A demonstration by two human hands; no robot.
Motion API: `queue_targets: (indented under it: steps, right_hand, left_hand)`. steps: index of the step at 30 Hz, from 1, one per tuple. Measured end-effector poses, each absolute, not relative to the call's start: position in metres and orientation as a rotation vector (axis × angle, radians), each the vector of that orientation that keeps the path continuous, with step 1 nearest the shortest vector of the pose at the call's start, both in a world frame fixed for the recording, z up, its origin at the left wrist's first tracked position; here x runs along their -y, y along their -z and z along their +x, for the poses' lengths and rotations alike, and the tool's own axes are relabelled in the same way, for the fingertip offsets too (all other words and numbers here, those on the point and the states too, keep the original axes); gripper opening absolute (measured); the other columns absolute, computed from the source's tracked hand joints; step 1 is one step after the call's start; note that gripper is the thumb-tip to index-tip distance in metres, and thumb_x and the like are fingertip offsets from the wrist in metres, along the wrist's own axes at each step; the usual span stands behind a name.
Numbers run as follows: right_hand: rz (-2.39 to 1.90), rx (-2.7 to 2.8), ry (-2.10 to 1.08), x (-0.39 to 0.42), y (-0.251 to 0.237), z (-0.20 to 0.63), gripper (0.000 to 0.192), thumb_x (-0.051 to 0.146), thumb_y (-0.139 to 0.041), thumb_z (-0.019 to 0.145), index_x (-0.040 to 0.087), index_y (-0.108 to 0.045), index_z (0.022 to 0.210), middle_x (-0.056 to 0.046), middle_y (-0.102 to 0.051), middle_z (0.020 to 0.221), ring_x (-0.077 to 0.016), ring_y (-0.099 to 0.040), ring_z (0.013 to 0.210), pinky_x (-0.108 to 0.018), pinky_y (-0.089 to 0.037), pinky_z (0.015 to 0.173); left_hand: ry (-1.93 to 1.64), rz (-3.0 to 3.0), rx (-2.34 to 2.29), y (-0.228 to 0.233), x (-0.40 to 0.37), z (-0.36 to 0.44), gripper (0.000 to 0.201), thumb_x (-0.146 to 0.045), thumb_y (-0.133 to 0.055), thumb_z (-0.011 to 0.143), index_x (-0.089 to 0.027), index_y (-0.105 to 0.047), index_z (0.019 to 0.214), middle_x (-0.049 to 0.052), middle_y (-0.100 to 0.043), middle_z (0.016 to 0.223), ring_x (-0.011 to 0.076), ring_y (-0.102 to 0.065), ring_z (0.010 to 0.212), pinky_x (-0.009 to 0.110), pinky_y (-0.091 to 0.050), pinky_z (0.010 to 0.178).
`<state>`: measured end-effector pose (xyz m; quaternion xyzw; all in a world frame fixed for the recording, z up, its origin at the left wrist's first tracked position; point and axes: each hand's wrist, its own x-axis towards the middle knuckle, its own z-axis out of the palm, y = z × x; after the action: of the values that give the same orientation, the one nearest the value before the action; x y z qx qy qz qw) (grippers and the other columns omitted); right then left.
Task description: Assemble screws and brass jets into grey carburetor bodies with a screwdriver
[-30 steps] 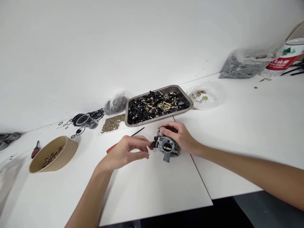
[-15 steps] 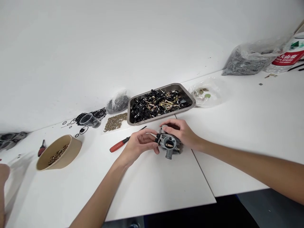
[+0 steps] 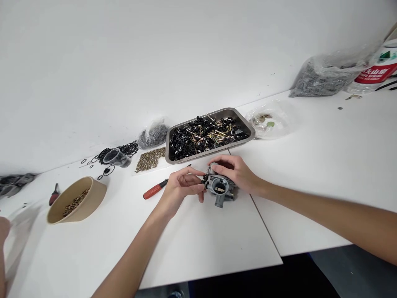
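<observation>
A grey metal carburetor (image 3: 221,187) rests on the white table, its round bore facing me with a brass-coloured piece inside. My right hand (image 3: 233,170) is closed over its top and right side, steadying it. At the carburetor's left side, my left hand (image 3: 186,184) pinches a small black fitting (image 3: 204,180) between thumb and fingers; whether it is fixed to the body I cannot tell. Just behind my left hand lies a red-handled screwdriver (image 3: 152,191), its shaft partly hidden by the fingers.
Behind my hands stands a metal tray (image 3: 211,158) of black rings and screws. To the left are small brass parts (image 3: 150,160), a plastic cup (image 3: 116,157), black O-rings (image 3: 108,169) and a tan bowl (image 3: 93,203). Bags (image 3: 322,78) lie right. Another person's arm (image 3: 3,248) shows far left.
The fingers of my left hand have shifted slightly at the black fitting. My right hand keeps its hold on the carburetor, which stays nearly in place.
</observation>
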<state>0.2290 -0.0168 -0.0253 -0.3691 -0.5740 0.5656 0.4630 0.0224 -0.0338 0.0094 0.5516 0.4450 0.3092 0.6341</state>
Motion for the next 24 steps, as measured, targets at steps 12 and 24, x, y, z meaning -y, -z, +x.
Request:
queue_targets:
  steps: [12, 24]
  right_hand:
    - [-0.929, 1.405, -1.346, 0.018, 0.025, 0.229, 0.022, 0.032, -0.064, 0.086, 0.012, -0.068, 0.095, -0.002, -0.064, 0.078, -0.0106, -0.056, 0.068, -0.022, -0.043, 0.059]
    - [-1.022, 1.341, -1.255, 0.025, 0.029, 0.226, 0.020, 0.034, -0.061, 0.089, 0.016, -0.067, 0.097, -0.002, -0.066, 0.087, -0.0132, -0.061, 0.080, -0.023, -0.047, 0.070]
  left_hand:
    - [-0.729, 1.321, -1.111, -0.010, 0.035, 0.024, 0.032, -0.025, -0.081, 0.070, -0.015, -0.066, 0.097, 0.006, -0.071, 0.071, 0.0194, -0.068, 0.062, 0.033, -0.055, 0.070]
    - [-0.871, 1.481, -1.331, -0.012, 0.050, 0.036, 0.011, -0.023, -0.074, 0.076, -0.015, -0.076, 0.083, 0.003, -0.067, 0.059, 0.0109, -0.060, 0.054, 0.022, -0.047, 0.055]
